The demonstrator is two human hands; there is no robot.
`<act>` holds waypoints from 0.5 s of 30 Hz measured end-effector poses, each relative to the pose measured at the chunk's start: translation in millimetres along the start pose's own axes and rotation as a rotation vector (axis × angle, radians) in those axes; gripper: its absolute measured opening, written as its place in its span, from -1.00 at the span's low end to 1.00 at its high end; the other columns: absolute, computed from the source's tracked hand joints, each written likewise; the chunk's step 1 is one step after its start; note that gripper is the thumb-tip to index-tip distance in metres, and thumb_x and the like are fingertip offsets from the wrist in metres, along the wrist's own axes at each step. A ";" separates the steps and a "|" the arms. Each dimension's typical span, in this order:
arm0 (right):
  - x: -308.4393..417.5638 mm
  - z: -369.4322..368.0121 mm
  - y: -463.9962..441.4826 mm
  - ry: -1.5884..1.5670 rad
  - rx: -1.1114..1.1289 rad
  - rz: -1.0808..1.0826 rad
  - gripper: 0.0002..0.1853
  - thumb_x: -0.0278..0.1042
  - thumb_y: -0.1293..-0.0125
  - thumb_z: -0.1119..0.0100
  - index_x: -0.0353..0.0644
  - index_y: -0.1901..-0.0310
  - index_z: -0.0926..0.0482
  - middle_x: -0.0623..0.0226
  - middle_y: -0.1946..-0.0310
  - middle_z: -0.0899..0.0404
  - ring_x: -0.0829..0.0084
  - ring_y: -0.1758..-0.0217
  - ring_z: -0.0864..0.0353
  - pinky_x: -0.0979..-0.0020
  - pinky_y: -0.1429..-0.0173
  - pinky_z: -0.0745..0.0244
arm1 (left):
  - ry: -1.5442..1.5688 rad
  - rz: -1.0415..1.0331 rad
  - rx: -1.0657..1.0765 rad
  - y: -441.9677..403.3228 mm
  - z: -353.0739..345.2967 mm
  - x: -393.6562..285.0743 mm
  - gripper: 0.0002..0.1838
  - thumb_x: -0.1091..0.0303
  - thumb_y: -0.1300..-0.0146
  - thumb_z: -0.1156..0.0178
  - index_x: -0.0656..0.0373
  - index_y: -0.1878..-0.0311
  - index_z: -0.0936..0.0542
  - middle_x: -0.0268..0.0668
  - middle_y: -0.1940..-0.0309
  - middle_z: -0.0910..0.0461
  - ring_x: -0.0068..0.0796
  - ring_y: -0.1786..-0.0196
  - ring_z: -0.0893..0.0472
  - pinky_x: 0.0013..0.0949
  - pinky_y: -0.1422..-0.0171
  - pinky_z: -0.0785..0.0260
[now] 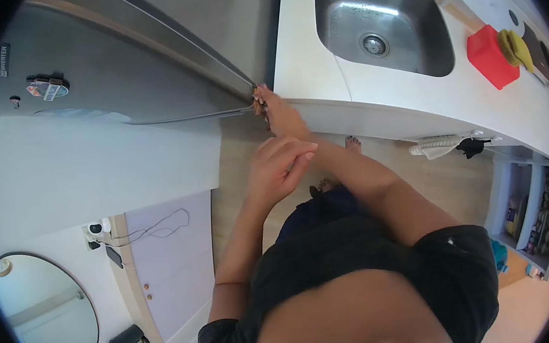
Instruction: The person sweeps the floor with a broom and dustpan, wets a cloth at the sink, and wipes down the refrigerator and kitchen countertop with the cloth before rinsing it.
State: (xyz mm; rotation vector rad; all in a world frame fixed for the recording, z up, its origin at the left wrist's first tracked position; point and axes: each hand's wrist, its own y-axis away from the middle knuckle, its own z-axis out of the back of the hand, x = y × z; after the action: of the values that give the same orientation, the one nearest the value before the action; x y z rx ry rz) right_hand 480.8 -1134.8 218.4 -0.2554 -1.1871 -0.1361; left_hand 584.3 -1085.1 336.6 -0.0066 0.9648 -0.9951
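My right hand [286, 119] reaches to the lower corner of the grey refrigerator door [169, 83]. Its fingers are closed round a small brown item [258, 101] at the door's edge; the item is partly hidden and may be cloth. Nearer to my body, my left hand [278, 171] hangs beside the right forearm. Its fingers are loosely curled, the thumb is close to the fingertips, and nothing shows between them.
To the right of the refrigerator, a white counter [305, 71] holds a steel sink [382, 21]. A red container [493, 57] with yellow gloves [515, 49] stands beyond it. Towels [439, 146] hang below. An open drawer [539, 210] is at the right; a round mirror [45, 315] is at the left.
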 end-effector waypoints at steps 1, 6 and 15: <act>8.6 13.9 -1.5 0.002 0.094 -0.087 -0.39 -0.61 -0.13 0.00 -0.17 -0.28 -0.20 0.06 -0.34 -0.11 0.10 -0.25 -0.34 0.27 -0.12 -0.43 | 0.012 -0.016 0.008 -0.3 -0.7 1.1 -0.90 0.52 -0.09 -0.21 0.17 0.29 -0.63 -0.27 0.46 -0.58 -0.37 0.41 -0.55 -0.39 0.30 -0.35; 35.7 59.0 -30.1 0.119 -0.505 0.426 -0.56 -0.58 -0.15 -0.01 -0.19 -0.12 -0.32 0.03 -0.06 -0.37 0.06 -0.07 -0.43 0.19 -0.06 -0.41 | -0.008 -0.043 -0.034 7.7 -5.6 6.0 -0.89 0.48 -0.05 -0.23 0.12 0.30 -0.60 -0.32 0.49 -0.55 -0.33 0.44 -0.52 -0.33 0.33 -0.31; -31.8 53.9 -54.0 0.899 -0.100 0.409 -0.54 -0.03 -0.30 0.05 0.15 -0.23 -0.34 0.44 -0.25 -0.30 0.30 -0.36 -0.20 -0.11 -0.34 -0.05 | -0.016 0.125 0.042 16.6 -4.7 19.2 -0.91 0.46 -0.13 -0.18 0.18 0.29 -0.62 -0.23 0.43 -0.57 -0.29 0.38 -0.55 -0.34 0.26 -0.36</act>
State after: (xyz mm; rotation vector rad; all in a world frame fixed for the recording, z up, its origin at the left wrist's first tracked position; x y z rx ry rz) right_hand 407.7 -1173.3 214.5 -0.4581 -0.2226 0.0527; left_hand 596.3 -1087.2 313.8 0.0796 0.9181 -0.8985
